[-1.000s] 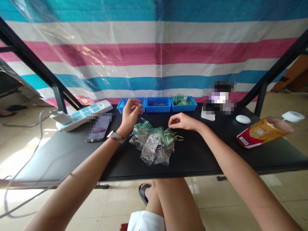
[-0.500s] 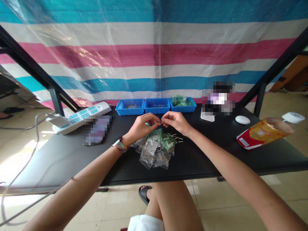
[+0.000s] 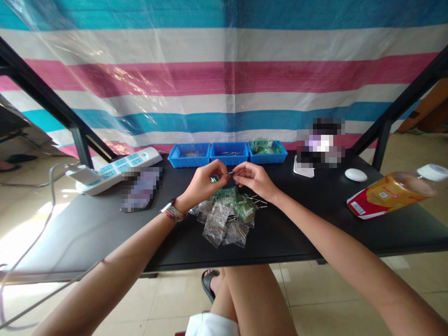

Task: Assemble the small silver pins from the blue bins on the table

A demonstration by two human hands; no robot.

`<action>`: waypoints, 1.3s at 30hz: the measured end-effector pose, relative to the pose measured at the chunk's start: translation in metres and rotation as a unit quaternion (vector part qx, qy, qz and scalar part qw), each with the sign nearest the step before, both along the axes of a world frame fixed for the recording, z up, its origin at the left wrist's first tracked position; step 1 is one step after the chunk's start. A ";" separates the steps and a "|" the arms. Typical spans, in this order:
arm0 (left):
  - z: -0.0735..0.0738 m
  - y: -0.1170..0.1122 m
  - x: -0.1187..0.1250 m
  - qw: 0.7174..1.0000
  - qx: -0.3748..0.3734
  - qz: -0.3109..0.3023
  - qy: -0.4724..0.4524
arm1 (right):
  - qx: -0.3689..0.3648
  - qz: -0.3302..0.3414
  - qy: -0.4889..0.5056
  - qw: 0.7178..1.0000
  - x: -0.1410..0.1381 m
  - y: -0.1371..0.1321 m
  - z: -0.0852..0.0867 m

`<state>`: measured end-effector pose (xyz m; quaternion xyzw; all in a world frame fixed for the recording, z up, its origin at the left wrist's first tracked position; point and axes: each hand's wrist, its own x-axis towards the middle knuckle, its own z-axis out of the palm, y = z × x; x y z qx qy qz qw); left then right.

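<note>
My left hand [image 3: 209, 179] and my right hand [image 3: 256, 179] meet above the pile, fingertips pinched close together. Between them shows a small silver pin [image 3: 230, 173], held at both ends; its exact kind is too small to make out. Beneath the hands lies a heap of small clear plastic bags [image 3: 216, 221], some with brass-coloured and silver pins inside. On top are green-tinted bags [image 3: 244, 206]. Several loose silver pins [image 3: 258, 200] stick out at the heap's right side, below my right hand.
Three blue trays [image 3: 189, 162] stand in a row behind the hands, the right one filled with green bags [image 3: 264, 147]. A power strip [image 3: 121, 170] and a blurred phone [image 3: 143, 189] are at left. A white case [image 3: 356, 175] and a drink bottle [image 3: 388, 193] lie at right.
My fingertips have drawn slightly apart, so the silver pin now shows between them. The left fingers are more curled and raised. The heap looks the same.
</note>
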<state>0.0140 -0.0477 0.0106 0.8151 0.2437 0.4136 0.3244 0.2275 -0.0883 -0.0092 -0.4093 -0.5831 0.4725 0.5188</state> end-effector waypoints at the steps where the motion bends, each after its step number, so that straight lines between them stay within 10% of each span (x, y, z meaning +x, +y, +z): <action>1: 0.000 0.000 0.000 1.000 -0.021 -0.005 -0.013 | 0.004 -0.002 -0.008 1.000 -0.001 0.000 -0.001; 39: -0.001 0.006 -0.003 0.997 -0.014 0.040 0.060 | 0.032 -0.033 0.045 0.998 -0.002 -0.004 0.002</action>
